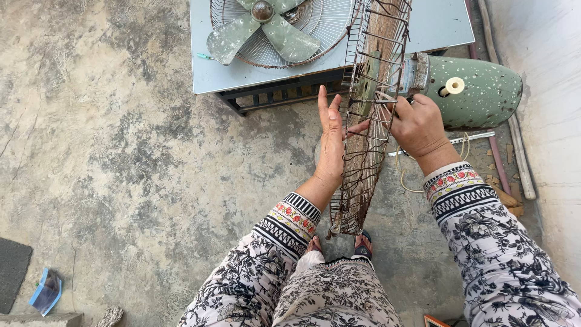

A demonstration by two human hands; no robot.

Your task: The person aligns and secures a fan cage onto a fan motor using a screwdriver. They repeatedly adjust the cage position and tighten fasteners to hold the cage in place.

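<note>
I see the rusty round wire fan guard [363,139] held on edge at centre frame, its low rim near the sandalled feet at 6 o'clock. Left hand [331,142] lies flat and spread against its near face; right hand [417,124] curls shut on wires at 3 o'clock. I judge it light, springy, rough with rust; the rim suits gripping. Beyond, at 12, pale green fan blades [263,30] rest on a grey metal table [442,24]; a green motor housing [478,88] lies at 2.

The person's left hand [331,142] is raised flat, fingers straight and together. The right hand [417,127] is curled closed, knuckles up. Both patterned-sleeved forearms reach forward.
</note>
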